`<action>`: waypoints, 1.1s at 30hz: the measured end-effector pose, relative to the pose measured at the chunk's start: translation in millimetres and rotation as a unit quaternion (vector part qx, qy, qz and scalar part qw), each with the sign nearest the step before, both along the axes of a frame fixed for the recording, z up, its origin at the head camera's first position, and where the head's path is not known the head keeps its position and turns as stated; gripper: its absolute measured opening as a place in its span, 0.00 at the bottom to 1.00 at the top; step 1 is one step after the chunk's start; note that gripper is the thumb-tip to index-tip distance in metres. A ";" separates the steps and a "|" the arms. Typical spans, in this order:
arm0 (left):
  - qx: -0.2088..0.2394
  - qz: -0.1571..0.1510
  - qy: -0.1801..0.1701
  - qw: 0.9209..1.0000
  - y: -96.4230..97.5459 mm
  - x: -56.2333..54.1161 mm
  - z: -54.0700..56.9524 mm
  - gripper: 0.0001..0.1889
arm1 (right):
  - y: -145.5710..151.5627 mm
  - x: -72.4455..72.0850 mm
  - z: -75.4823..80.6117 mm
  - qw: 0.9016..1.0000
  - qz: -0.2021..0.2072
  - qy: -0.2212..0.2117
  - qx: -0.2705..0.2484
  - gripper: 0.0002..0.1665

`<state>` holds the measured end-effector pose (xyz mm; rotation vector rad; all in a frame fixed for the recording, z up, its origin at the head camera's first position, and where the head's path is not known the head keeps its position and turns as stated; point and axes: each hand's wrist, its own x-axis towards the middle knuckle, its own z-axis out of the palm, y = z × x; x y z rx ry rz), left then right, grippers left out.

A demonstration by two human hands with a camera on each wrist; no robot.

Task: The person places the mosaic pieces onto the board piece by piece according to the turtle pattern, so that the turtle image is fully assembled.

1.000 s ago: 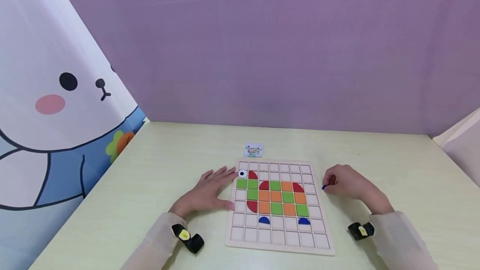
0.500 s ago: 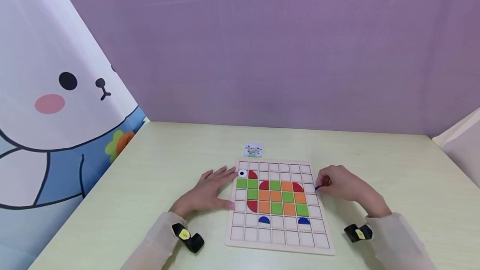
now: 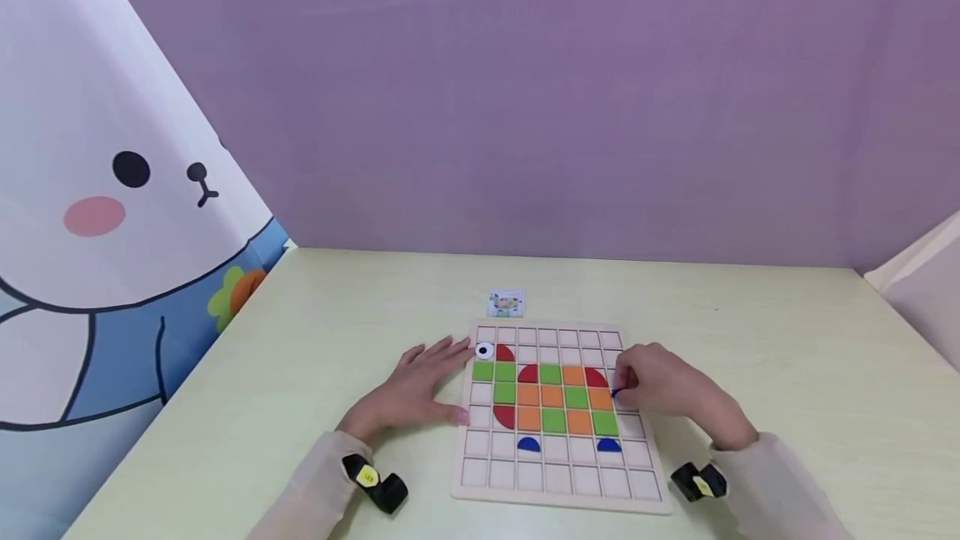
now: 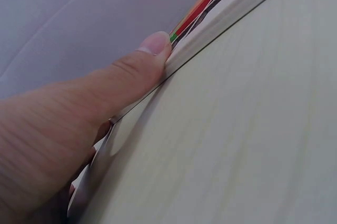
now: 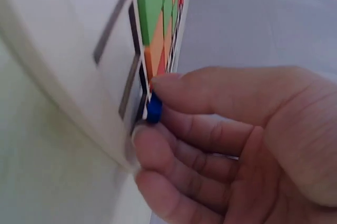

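A wooden grid board (image 3: 555,492) lies on the table, with green, orange and red tiles, a white eye disc (image 3: 484,351) and two blue half-circles along a lower row. My left hand (image 3: 411,390) rests along the board's left edge, fingers spread and thumb on the rim. Between the thumb and fingers of my right hand (image 3: 671,386) a small blue piece (image 5: 154,109) is pinched, right at the squares beside the orange tile (image 3: 601,398) on the right. The fingers partly cover that piece, so its full outline is hidden.
Just beyond the board's top edge lies a small picture card (image 3: 506,303). A purple cloth (image 3: 562,107) hangs behind the table (image 3: 225,407), and a printed cartoon cloth (image 3: 67,140) stands at the left. Each wrist wears a black camera band.
My right hand has moved left with the blue piece, from the table beside the board to over its right-hand squares. The left hand stays in place.
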<state>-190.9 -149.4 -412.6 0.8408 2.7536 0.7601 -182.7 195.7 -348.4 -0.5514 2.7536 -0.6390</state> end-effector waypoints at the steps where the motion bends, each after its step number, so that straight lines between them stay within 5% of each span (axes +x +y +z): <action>1: -0.001 0.000 0.000 1.000 -0.2 0.0 -0.1 0.48 | -1.6 0.7 -0.7 1.000 -0.004 0.000 0.001 0.07; 33: -0.005 0.002 -0.005 1.000 0.9 0.0 0.3 0.49 | -2.8 -0.3 -2.3 0.998 -0.055 -0.008 0.027 0.08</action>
